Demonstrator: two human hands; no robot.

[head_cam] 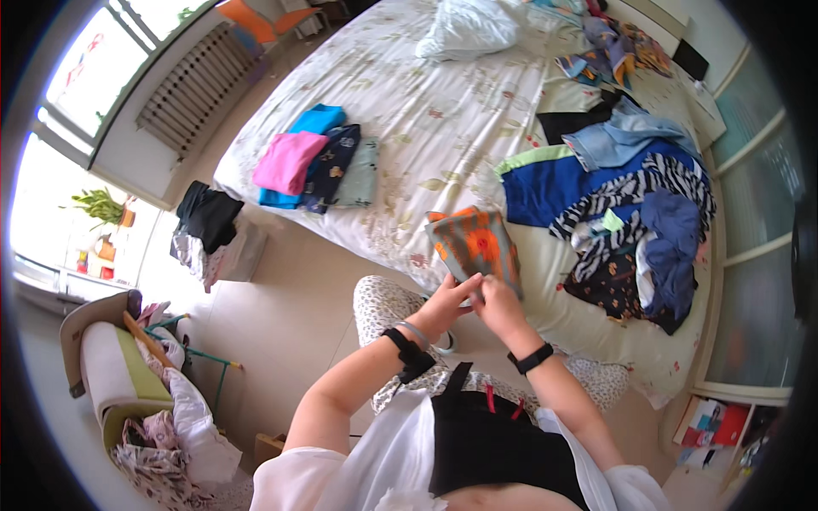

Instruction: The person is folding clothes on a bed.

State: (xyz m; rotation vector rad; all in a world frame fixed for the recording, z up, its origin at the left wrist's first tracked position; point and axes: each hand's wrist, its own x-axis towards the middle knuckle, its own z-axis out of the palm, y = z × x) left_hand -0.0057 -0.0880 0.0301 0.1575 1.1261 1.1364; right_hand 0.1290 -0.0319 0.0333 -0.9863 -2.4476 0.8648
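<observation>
A grey-and-orange patterned garment [479, 243], folded flat, lies at the near edge of the bed. Both hands meet at its lower corner: my left hand [447, 303] has the thumb and fingers at the corner, and my right hand [497, 303] closes on its lower edge. Where the hands meet, the fingertips are partly hidden and slightly blurred. To the left on the bed lie folded clothes, among them a pink piece [289, 161], a dark blue patterned piece [333, 167] and a pale green one [359, 172]. A loose heap with blue shorts [543, 185] and a zebra-striped garment [601, 198] lies to the right.
The bed [409, 128] carries a white bundled quilt [473, 29] and more clothes at its far end. On the floor at left stands a bin topped with black clothing [211, 217]. A laden rack [220, 364] is at lower left; a glass-panelled wardrobe [754, 255] borders the right.
</observation>
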